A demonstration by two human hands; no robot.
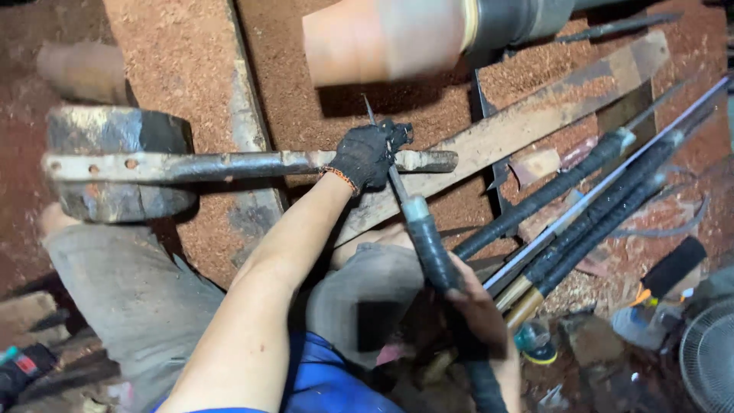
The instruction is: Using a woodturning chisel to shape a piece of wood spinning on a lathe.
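Note:
My left hand, in a black glove, grips a long grey metal bar that lies across a round dark block. The gloved fingers also pinch the thin blade of a pointed tool near its tip. My right hand, bare, holds that tool by its black tape-wrapped handle, slanting up toward the bar. A large round pale workpiece sits above the bar, with a dark collar on its right end.
Several black-wrapped long tools lean at the right on a rusty plank. Reddish sawdust covers the ground. My knees in grey trousers are below. A small fan and bottles sit lower right.

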